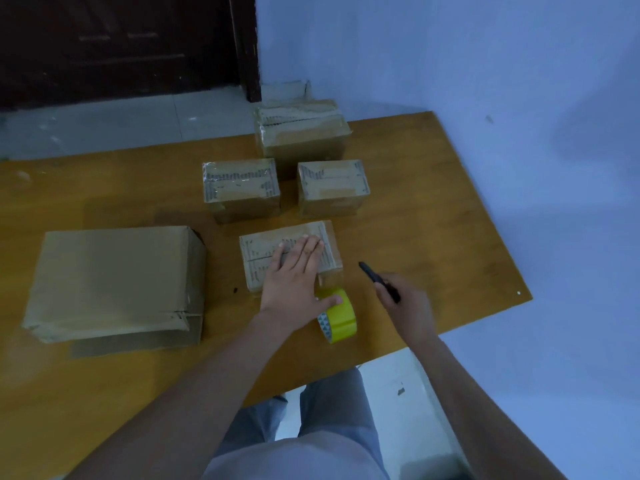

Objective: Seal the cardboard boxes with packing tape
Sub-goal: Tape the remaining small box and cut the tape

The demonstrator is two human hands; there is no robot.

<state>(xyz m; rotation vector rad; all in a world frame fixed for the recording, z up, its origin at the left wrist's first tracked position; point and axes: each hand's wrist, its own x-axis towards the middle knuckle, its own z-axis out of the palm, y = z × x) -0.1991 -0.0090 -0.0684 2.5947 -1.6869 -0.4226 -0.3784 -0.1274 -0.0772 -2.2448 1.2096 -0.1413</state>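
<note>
Blue walls and a dark door (121, 46) stand behind a brown wooden counter (433, 202) that carries five cardboard boxes. Nearest the person lies a small box (263, 268), its long axis running left to right across the counter, its top flaps closed, with a seam running along its length and printed marks on the old tape. The left hand (294, 275) lies flat on this box, fingers (311, 247) straight and pressed on the top, thumb stretched out to touch a yellow tape roll (341, 317). The roll stands on its edge just beside the box's near right corner, its open core facing left and toward the person. The right hand (405, 306) is curled round a dark cutter (377, 280), which points away and to the left, toward the box's right end. A large box (110, 282) lies to the left, well apart. Two small taped boxes (240, 188) (332, 187) sit side by side farther back, and a taller taped box (301, 133) stands behind them near the far edge. Bare counter lies to the right of the boxes, up to the right edge.
</note>
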